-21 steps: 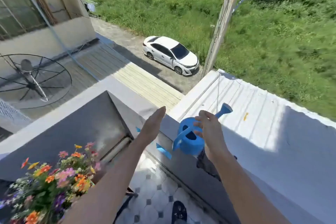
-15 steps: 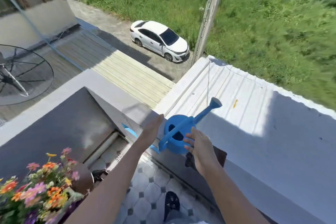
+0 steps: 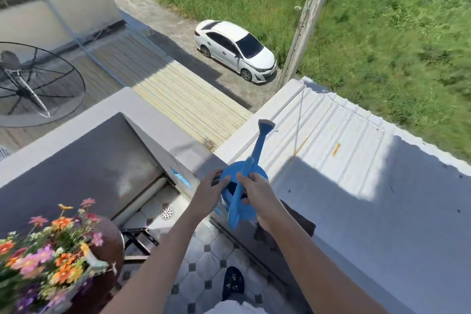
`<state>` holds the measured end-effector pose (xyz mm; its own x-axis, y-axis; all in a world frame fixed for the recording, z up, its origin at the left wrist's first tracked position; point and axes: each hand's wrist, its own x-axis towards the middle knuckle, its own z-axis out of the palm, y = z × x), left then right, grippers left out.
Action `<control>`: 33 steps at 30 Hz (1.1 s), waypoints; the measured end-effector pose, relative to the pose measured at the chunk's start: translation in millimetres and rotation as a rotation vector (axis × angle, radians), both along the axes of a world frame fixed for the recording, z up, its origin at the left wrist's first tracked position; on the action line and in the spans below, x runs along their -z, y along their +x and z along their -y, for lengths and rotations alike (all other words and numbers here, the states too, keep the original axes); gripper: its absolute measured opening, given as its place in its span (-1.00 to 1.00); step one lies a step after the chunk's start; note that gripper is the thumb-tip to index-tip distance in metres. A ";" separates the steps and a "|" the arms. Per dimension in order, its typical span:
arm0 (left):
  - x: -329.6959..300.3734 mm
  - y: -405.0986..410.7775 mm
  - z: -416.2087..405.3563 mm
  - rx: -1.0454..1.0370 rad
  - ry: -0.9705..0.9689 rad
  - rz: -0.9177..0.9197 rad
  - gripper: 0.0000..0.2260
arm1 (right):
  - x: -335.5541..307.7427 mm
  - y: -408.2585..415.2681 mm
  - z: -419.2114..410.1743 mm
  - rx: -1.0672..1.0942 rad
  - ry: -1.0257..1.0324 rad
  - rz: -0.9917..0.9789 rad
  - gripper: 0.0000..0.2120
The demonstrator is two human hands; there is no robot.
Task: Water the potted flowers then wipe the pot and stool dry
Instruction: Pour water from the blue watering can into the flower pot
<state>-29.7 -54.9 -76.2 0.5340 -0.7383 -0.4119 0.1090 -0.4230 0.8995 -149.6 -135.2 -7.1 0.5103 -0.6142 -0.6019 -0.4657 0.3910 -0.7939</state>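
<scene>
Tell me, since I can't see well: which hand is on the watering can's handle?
The right hand: its fingers wrap the watering can handle; the left hand touches the rim.

Blue watering can (image 3: 243, 201) at centre, spout toward 12 o'clock. Right hand (image 3: 260, 199) grips its handle; left hand (image 3: 207, 192) touches its rim at 9 o'clock. Potted flowers (image 3: 48, 257) at 8 o'clock. White car (image 3: 235, 51) below.

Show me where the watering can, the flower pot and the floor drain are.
watering can (image 3: 258, 146): head view, on the blue spout.
flower pot (image 3: 109, 237): head view, on the brown rounded side, right of the blooms.
floor drain (image 3: 167, 212): head view, on the round metal grate in the tiles.
</scene>
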 end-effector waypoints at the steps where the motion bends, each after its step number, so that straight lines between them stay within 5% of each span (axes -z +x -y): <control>1: -0.8 -0.9 -7.8 -0.054 -0.008 0.004 -0.77 | -5.1 2.9 -2.1 -0.072 -0.060 -0.015 -0.75; 7: -22.2 -3.3 -68.0 -0.294 -0.108 0.110 -0.70 | -57.5 20.0 -31.4 -0.493 -0.345 -0.119 -0.74; 12: -57.8 -10.9 -136.8 -0.392 -0.151 0.231 -0.84 | -98.6 40.2 -86.3 -0.727 -0.504 -0.112 -0.75; 19: -83.3 -29.8 -250.7 -0.559 -0.114 0.358 -0.59 | -130.0 62.7 -185.3 -0.969 -0.795 -0.059 -0.77; 27: -107.2 -54.3 -336.0 -0.794 0.013 0.344 -0.74 | -140.6 78.6 -281.5 -1.128 -1.058 0.006 -0.75; 33: -120.3 -62.7 -375.9 -0.794 0.080 0.242 -0.53 | -154.8 95.8 -327.1 -1.266 -1.154 -0.080 -0.74</control>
